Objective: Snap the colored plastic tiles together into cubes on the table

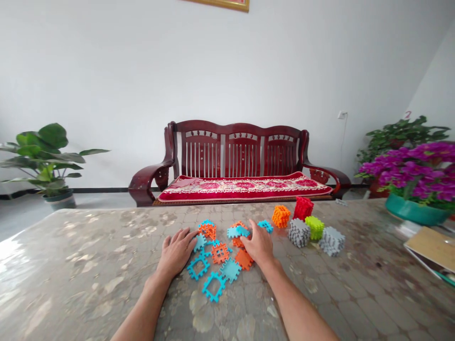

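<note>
My left hand (178, 251) lies palm down on the table with its fingers stretched out, its fingertips beside a light blue notched tile (200, 243). My right hand (259, 244) has thumb and index finger closed at the edge of a blue notched tile (242, 231), which is tilted over other tiles. Between the hands is a loose spread of blue and orange interlocking tiles, among them an orange window tile (220, 253), a solid orange tile (243, 259) and a blue frame tile (214, 286). Part of the pile beneath the right fingers is hidden.
Beyond my right hand stand stacks of tiles: orange (280, 216), red (303, 208), lime green (314, 228) and two grey, one nearer (332, 241). A teal flowerpot (414, 210) and a brown book-like item (433, 247) are far right. A wooden bench (241, 151) stands behind the table.
</note>
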A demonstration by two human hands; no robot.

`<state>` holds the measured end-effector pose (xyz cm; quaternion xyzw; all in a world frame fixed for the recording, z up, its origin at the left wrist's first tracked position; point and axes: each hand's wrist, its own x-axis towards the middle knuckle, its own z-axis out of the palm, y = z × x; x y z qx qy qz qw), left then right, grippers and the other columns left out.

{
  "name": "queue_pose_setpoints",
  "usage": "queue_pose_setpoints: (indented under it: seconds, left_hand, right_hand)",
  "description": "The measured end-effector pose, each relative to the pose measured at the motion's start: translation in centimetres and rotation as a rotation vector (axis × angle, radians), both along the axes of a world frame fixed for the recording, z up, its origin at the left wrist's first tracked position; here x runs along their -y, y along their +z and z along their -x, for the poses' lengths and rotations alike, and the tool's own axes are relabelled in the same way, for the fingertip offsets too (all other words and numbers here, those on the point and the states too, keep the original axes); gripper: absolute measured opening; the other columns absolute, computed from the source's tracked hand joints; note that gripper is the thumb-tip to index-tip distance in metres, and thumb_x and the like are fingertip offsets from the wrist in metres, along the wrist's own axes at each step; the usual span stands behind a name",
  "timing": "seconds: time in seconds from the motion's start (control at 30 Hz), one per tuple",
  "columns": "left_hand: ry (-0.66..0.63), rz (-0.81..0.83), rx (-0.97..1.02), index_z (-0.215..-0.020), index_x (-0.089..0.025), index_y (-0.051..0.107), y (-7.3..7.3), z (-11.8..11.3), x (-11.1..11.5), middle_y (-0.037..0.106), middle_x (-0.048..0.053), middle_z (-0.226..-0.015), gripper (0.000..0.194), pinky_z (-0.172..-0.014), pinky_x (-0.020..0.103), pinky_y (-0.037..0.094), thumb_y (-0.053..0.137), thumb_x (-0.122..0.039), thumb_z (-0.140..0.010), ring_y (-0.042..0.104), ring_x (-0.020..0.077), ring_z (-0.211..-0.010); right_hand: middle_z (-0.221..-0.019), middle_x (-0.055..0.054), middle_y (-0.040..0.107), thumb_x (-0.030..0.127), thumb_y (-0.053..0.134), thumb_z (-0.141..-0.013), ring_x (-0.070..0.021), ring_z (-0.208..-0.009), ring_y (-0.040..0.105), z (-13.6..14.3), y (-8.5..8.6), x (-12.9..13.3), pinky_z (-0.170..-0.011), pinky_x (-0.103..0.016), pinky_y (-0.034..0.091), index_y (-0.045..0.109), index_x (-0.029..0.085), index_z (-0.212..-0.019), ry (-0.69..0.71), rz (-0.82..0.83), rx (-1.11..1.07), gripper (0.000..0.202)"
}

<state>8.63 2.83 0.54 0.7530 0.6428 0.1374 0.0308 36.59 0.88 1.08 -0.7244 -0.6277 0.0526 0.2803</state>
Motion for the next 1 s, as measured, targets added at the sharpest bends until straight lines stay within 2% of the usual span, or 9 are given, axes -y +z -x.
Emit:
queue_pose_setpoints:
  seconds: [0.13, 0.3, 0.47, 0.57, 0.7, 0.83, 1.0]
  left_hand:
    - [0.001, 0.005, -0.019, -0.138, -0.036, 0.057, 0.0, 0.0, 0.0, 0.050, 0.005, -0.152, 0.046, -0.117, 0.057, 0.025, 0.032, -0.040, -0.101, 0.039, 0.0268, -0.144]
    - [0.002, -0.002, -0.025, -0.138, -0.037, 0.058, -0.1, 0.0, -0.1, 0.051, 0.005, -0.151, 0.046, -0.117, 0.054, 0.025, 0.032, -0.040, -0.101, 0.040, 0.0255, -0.143]
    - [-0.005, -0.005, -0.016, -0.139, -0.037, 0.057, -0.2, 0.1, -0.1, 0.050, 0.005, -0.152, 0.046, -0.117, 0.054, 0.025, 0.031, -0.041, -0.101, 0.040, 0.0252, -0.144]
    - [-0.008, -0.004, -0.016, -0.139, -0.036, 0.057, -0.2, 0.2, -0.2, 0.051, 0.005, -0.152, 0.046, -0.116, 0.055, 0.026, 0.031, -0.041, -0.101, 0.040, 0.0260, -0.143]
    - [-0.006, -0.011, -0.006, -0.137, -0.037, 0.058, -0.3, 0.2, -0.2, 0.051, 0.005, -0.151, 0.046, -0.117, 0.055, 0.025, 0.031, -0.042, -0.100, 0.041, 0.0259, -0.143]
    - [0.002, -0.030, -0.001, -0.136, -0.038, 0.059, -0.4, 0.1, -0.1, 0.053, 0.004, -0.150, 0.045, -0.117, 0.053, 0.026, 0.032, -0.041, -0.100, 0.042, 0.0252, -0.142]
    - [-0.002, -0.026, 0.001, -0.136, -0.037, 0.059, -0.3, 0.1, -0.1, 0.052, 0.004, -0.151, 0.045, -0.117, 0.053, 0.025, 0.032, -0.041, -0.100, 0.041, 0.0256, -0.142]
  right_hand:
    - [-0.125, -0.010, 0.069, 0.039, 0.062, -0.084, -0.0270, -0.115, 0.061, 0.1, 0.2, 0.2, -0.098, -0.036, 0.043, 0.058, 0.019, -0.136, 0.043, 0.002, 0.015, 0.055]
    - [-0.123, -0.008, 0.070, 0.036, 0.061, -0.085, -0.0250, -0.115, 0.061, -0.1, -0.1, -0.1, -0.098, -0.034, 0.044, 0.060, 0.020, -0.133, 0.053, 0.000, 0.007, 0.050]
    - [-0.124, -0.008, 0.069, 0.033, 0.066, -0.081, -0.0252, -0.114, 0.061, -0.2, -0.5, -0.3, -0.100, -0.035, 0.044, 0.061, 0.020, -0.131, 0.037, -0.058, -0.068, 0.052]
    - [-0.123, -0.008, 0.070, 0.035, 0.066, -0.081, -0.0247, -0.113, 0.060, -0.6, -0.2, -0.2, -0.101, -0.035, 0.043, 0.061, 0.020, -0.131, -0.012, -0.157, -0.096, 0.053]
    - [-0.123, -0.010, 0.068, 0.038, 0.062, -0.083, -0.0257, -0.112, 0.059, -2.5, 0.5, -0.1, -0.099, -0.037, 0.042, 0.061, 0.018, -0.130, -0.156, -0.270, -0.075, 0.051]
    - [-0.121, -0.014, 0.069, 0.039, 0.062, -0.083, -0.0289, -0.108, 0.060, -4.6, 0.7, -0.1, -0.095, -0.039, 0.042, 0.060, 0.016, -0.131, -0.292, -0.185, -0.025, 0.053]
    - [-0.122, -0.012, 0.068, 0.040, 0.062, -0.084, -0.0296, -0.112, 0.059, -5.4, 0.5, -0.1, -0.091, -0.037, 0.042, 0.057, 0.019, -0.134, -0.336, -0.101, 0.038, 0.054]
